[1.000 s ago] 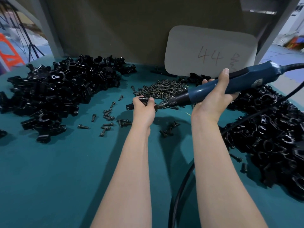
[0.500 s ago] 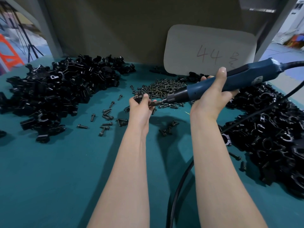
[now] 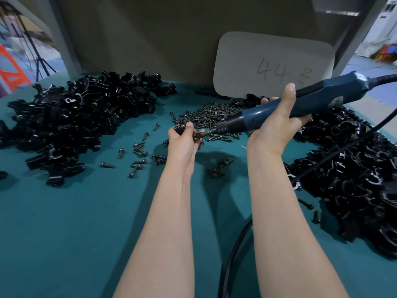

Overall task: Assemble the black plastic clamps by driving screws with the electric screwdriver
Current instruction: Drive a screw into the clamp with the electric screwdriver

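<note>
**Q:** What has changed at the point of work?

**A:** A second ago the left hand (image 3: 182, 140) held a small black plastic clamp (image 3: 178, 127) level with the driver bit. It has since drawn slightly toward the body and turned, and the bit tip of the blue-bodied corded electric screwdriver (image 3: 277, 111) now meets a dark screw (image 3: 198, 134) pinched at the fingertips. This is judged to be a screw being seated on the bit or started into the clamp; which of the two cannot be told.

**Q:** State of the hands?

**A:** The left hand is clenched around the clamp and screw. The right hand (image 3: 277, 125) is wrapped around the screwdriver barrel, thumb raised along its top.

**Q:** Where do the parts lie?

**A:** On the teal cloth-covered surface (image 3: 75, 222): a large heap of black clamps (image 3: 71, 121) at far left, a second heap (image 3: 352, 175) at right, and a mound of loose dark screws (image 3: 212, 115) just beyond the hands. Stray screws (image 3: 137, 153) lie between the left heap and the left forearm.

**Q:** What room is there for movement?

**A:** The near surface is bare. The black power cord (image 3: 234, 252) runs up beside the right forearm and crosses the right heap, where it could snag. A pale rounded card marked "44" (image 3: 272, 65) stands against the back wall.
</note>
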